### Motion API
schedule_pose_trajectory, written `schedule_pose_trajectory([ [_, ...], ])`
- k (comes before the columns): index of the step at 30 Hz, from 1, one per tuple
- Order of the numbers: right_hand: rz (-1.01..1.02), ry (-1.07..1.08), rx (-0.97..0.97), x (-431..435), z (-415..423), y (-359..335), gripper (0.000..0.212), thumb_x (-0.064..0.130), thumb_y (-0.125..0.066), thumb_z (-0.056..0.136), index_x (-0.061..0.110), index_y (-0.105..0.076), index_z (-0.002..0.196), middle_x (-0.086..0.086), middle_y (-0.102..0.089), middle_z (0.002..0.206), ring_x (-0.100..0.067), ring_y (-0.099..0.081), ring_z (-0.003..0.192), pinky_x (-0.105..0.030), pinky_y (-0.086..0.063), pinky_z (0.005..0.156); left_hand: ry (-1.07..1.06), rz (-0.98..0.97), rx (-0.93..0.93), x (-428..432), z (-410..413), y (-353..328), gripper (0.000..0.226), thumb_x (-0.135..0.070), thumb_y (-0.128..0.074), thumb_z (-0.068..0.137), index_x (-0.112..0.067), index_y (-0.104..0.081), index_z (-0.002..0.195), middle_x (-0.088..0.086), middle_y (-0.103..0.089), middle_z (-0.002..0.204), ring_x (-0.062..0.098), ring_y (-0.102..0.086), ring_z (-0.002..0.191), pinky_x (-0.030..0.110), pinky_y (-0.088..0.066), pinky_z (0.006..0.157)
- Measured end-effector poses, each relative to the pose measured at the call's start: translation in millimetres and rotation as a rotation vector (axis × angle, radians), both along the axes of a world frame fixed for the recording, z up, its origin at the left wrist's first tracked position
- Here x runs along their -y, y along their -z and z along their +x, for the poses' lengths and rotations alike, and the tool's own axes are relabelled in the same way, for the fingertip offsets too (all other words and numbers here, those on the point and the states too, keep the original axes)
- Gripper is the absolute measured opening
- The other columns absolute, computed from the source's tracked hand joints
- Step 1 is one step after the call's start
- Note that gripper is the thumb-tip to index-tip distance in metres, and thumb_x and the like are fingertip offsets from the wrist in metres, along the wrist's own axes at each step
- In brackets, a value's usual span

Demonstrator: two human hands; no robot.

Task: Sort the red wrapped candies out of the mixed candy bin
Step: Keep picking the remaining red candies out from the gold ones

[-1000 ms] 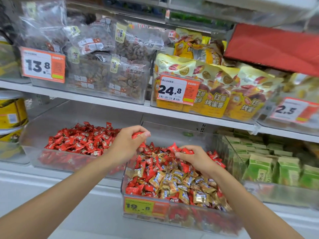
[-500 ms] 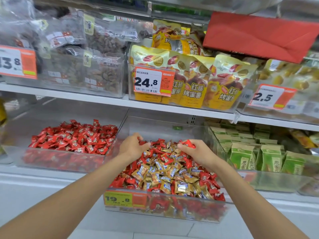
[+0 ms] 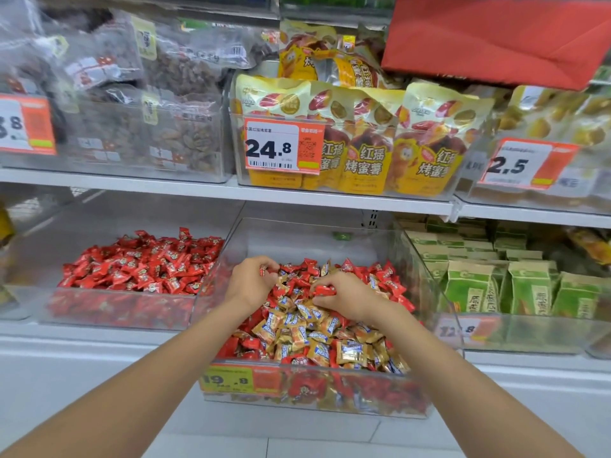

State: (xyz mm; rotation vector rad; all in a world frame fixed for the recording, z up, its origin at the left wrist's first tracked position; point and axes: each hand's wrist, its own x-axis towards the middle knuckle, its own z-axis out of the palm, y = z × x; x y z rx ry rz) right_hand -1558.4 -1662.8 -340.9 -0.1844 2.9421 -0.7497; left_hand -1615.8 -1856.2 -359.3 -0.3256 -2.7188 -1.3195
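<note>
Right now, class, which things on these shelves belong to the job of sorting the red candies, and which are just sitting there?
Belongs to the job: mixed candy bin; its red candies; gold candies; all-red bin beside it; left hand and right hand, each pinching a red candy.
Just there: yellow snack bags; green packets; 24.8 price tag; red sheet.

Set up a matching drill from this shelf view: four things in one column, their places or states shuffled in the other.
1. all-red candy bin
2. yellow pouches
3. green packs
4. right hand

A. upper shelf, behind the 24.8 tag
B. right of the mixed candy bin
C. left of the mixed candy bin
D. pinching a red candy over the mixed candy bin

Pairs: 1-C, 2-A, 3-B, 4-D.
</note>
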Motion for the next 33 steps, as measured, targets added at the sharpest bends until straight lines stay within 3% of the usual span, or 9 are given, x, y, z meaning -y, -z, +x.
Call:
schedule_pose_trajectory([
  [3,-0.196,0.068,-0.038,-17,9,-16,0.011,0.027,-0.062,0.093,0.021,-0.069,0.099,0.001,-0.068,0.072,-0.009,-0.053,0.049,-0.024,-0.044,0.052,0.093,0.042,-0.017,-6,0,-6,0.010,-0.015,-0.061,0.091,-0.018,-0.068,0.099,0.002,-0.067,0.090,0.003,-0.057,0.058,0.017,-0.043,0.053],
  [6,-0.344,0.153,-0.121,-32,22,-30,0.014,0.022,-0.061,0.094,0.015,-0.068,0.085,0.009,-0.050,0.052,-0.005,-0.038,0.039,-0.022,-0.033,0.046,0.227,-0.194,0.059,-19,-9,-2,0.036,-0.041,-0.066,0.086,-0.027,-0.063,0.119,0.002,-0.057,0.114,0.013,-0.059,0.096,0.028,-0.049,0.086],
  [10,-0.306,0.160,-0.154,-41,38,-32,0.013,0.025,-0.062,0.093,0.015,-0.071,0.093,0.008,-0.051,0.052,-0.008,-0.035,0.041,-0.018,-0.031,0.046,0.273,-0.348,0.120,-35,-16,9,0.041,-0.045,-0.066,0.084,-0.021,-0.065,0.117,0.008,-0.061,0.120,0.022,-0.061,0.098,0.035,-0.048,0.087],
  [14,-0.308,0.156,-0.198,-49,49,-42,0.009,0.029,-0.062,0.093,0.026,-0.071,0.092,0.009,-0.062,0.064,-0.006,-0.045,0.049,-0.017,-0.036,0.051,0.161,-0.025,0.075,-37,-8,-4,0.021,-0.036,-0.070,0.083,-0.016,-0.064,0.085,-0.005,-0.056,0.074,0.011,-0.051,0.063,0.027,-0.038,0.059],
  [19,-0.372,0.166,-0.243,-55,65,-58,0.010,0.028,-0.062,0.092,0.025,-0.071,0.094,-0.002,-0.069,0.076,-0.007,-0.055,0.061,-0.022,-0.044,0.062,0.276,0.249,0.240,-25,8,-24,0.012,-0.013,-0.065,0.083,-0.019,-0.055,0.086,0.002,-0.064,0.067,0.018,-0.049,0.061,0.027,-0.037,0.057],
  [22,-0.385,0.162,-0.237,-58,71,-58,0.009,0.027,-0.063,0.092,0.024,-0.071,0.095,0.006,-0.068,0.071,-0.006,-0.055,0.061,-0.020,-0.044,0.061,0.512,0.137,0.314,-18,27,-32,0.025,-0.016,-0.062,0.089,-0.036,-0.068,0.104,-0.003,-0.066,0.076,0.013,-0.054,0.068,0.023,-0.038,0.057],
  [26,-0.348,0.165,-0.242,-59,77,-57,0.009,0.028,-0.064,0.092,0.028,-0.071,0.097,0.017,-0.062,0.061,-0.003,-0.048,0.053,-0.016,-0.038,0.054,0.744,-0.116,0.318,-23,54,-28,0.005,-0.033,-0.072,0.083,-0.036,-0.075,0.085,-0.025,-0.067,0.097,0.019,-0.062,0.086,0.029,-0.046,0.071],
  [30,-0.324,0.159,-0.237,-55,83,-59,0.008,0.027,-0.064,0.092,0.028,-0.070,0.096,0.018,-0.062,0.059,0.001,-0.047,0.050,-0.015,-0.036,0.051,0.786,-0.523,0.150,-35,69,-23,0.042,-0.045,-0.078,0.072,-0.029,-0.070,0.110,-0.025,-0.058,0.102,0.005,-0.055,0.100,0.017,-0.040,0.082],
  [33,-0.344,0.159,-0.230,-53,87,-59,0.008,0.027,-0.065,0.091,0.033,-0.070,0.093,0.001,-0.070,0.073,-0.011,-0.054,0.061,-0.028,-0.042,0.059,0.732,-0.437,0.151,-45,70,-22,0.027,-0.040,-0.079,0.073,-0.023,-0.075,0.093,-0.020,-0.070,0.085,-0.002,-0.060,0.083,0.025,-0.044,0.080],
])
